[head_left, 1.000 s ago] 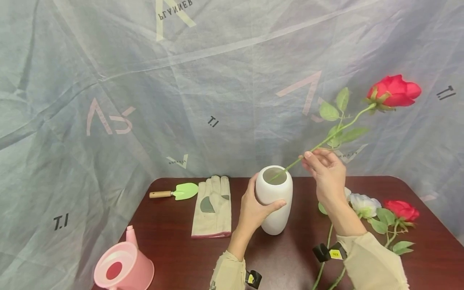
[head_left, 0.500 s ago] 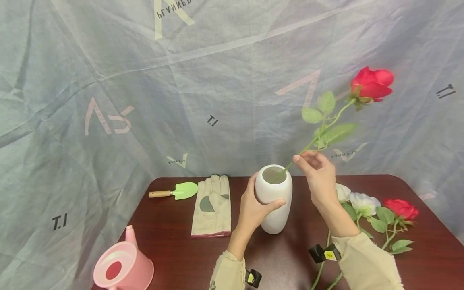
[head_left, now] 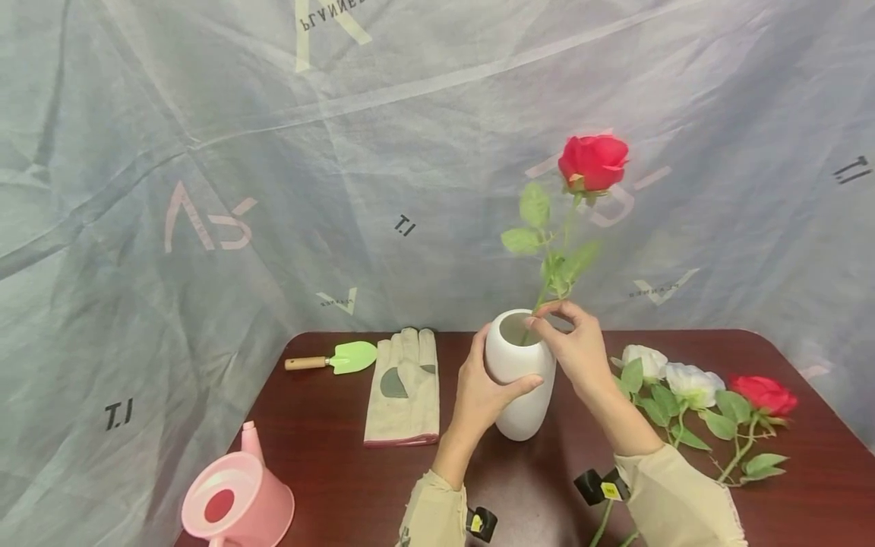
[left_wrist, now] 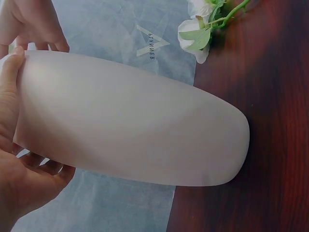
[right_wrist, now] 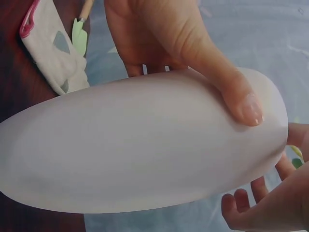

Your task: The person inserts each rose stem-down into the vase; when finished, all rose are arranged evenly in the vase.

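A creased grey fabric backdrop (head_left: 424,129) is hung behind a dark reddish-brown wooden bench (head_left: 328,456). A tall, smooth white vase (head_left: 522,395), stood upright on the bench, is clasped near its top by the left hand (head_left: 487,387), the thumb and fingers spread wide around its wall. By the right hand (head_left: 579,349), the green stem of a red artificial rose (head_left: 593,163) is pinched between thumb and fingertips at the vase's mouth; the stem's lower end is held inside the opening, the bloom raised above. On the backdrop, "T.I" and a flipped "PLANNER" can be read; the print on the yellow label (head_left: 611,491) at the right cuff is too small. In the left wrist view, the vase's base is shown on the bench and the left fingers are seen wrapped behind; in the right wrist view, the left thumb is shown pressed flat against the wall, with a cream fabric glove (right_wrist: 57,46) and a green-bladed trowel (right_wrist: 79,36) beyond. The red bloom is shown in the head view alone.
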The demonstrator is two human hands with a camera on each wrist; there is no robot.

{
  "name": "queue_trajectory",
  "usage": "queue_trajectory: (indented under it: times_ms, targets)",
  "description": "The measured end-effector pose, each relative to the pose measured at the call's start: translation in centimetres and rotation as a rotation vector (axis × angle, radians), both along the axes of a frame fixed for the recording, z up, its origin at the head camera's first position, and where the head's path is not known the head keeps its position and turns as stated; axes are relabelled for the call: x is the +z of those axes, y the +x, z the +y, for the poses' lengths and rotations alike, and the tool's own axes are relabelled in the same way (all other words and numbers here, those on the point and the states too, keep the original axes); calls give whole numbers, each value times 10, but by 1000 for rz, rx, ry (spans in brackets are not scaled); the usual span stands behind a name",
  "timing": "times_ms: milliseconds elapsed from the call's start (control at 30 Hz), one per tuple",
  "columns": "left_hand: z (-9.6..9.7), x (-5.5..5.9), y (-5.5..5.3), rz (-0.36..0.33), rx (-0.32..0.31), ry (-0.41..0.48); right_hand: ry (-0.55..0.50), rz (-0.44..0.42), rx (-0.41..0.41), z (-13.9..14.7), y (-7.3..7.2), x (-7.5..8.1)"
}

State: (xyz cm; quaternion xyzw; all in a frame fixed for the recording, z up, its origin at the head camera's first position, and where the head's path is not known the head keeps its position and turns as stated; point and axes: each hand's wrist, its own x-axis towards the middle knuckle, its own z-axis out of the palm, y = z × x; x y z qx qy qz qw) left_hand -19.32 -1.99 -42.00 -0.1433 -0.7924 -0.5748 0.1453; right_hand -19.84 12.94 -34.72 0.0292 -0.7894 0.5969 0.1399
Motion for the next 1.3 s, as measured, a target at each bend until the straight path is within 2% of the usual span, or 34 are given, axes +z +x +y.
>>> queue_trajectory:
  times_ms: [233, 400, 667, 833, 1000, 1167, 1300]
  targets:
    - [0, 0, 0, -2, -5, 2, 212, 58, 57, -2, 3, 3]
    - [-1, 1, 0, -8, -15, 9, 337, 128, 65, -4, 5, 7]
    - [-1, 1, -1, -21, -1, -10, 447, 274, 67, -4, 6, 17]
    - [-1, 1, -1, -29, -3, -13, 518, 281, 91, -7, 6, 23]
    - [-1, 1, -1, -33, -5, -22, 529, 313, 76, -6, 9, 22]
    - [-1, 1, -1, -5, -19, -12, 433, 401, -31, 0, 15, 18]
    - [-1, 2, -1, 12, -20, -7, 328, 419, -109, 9, 24, 19]
